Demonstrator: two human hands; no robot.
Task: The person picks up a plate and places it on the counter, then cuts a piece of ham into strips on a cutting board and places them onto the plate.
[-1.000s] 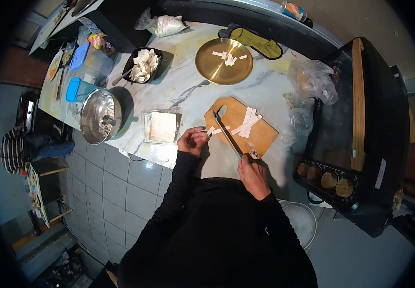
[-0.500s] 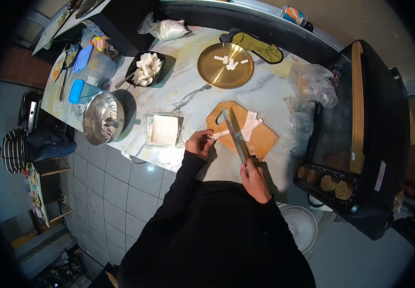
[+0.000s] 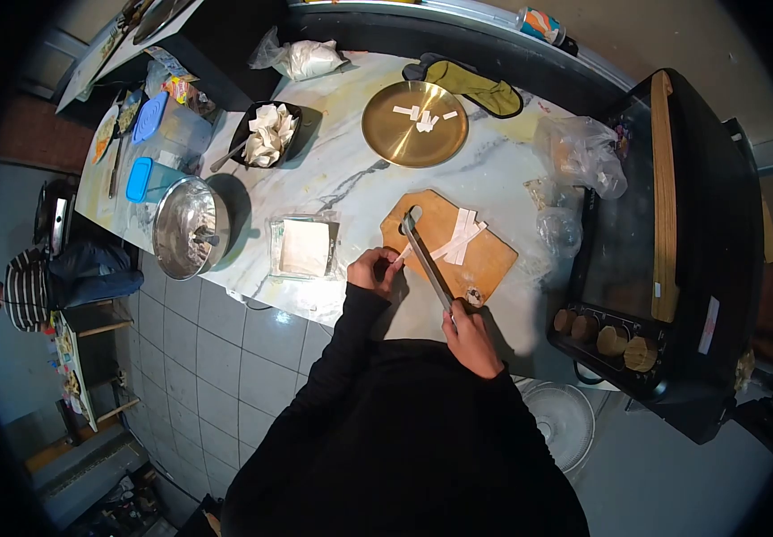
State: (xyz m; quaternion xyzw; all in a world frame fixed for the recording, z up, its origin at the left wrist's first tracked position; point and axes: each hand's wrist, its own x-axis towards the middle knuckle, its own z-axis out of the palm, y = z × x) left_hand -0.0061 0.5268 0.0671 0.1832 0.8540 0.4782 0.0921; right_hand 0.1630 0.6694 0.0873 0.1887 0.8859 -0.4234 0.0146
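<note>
My right hand (image 3: 472, 340) is closed round the handle of a long knife (image 3: 426, 257), whose blade slants up and left across a wooden cutting board (image 3: 494, 264). At the board's left edge, my left hand (image 3: 370, 270) pinches one end of a pale flat strip (image 3: 401, 257) close to the blade. More pale strips (image 3: 463, 237) lie crossed over one another on the board, right of the knife. Beside my left hand, a stack of square white sheets (image 3: 306, 246) lies in clear plastic. Small cut pieces (image 3: 425, 119) rest on a round gold tray (image 3: 386, 143).
A black oven (image 3: 619, 242) stands at the right, with plastic bags (image 3: 583, 157) beside it. To the left are a steel bowl (image 3: 191, 228), a black bowl of folded white pieces (image 3: 266, 134) and a blue-lidded container (image 3: 140, 179). Another person (image 3: 29, 286) sits far left.
The knife blade has shifted left, off the crossed strips and nearer my left fingers. My left hand still pinches a strip, now tilted more upright.
</note>
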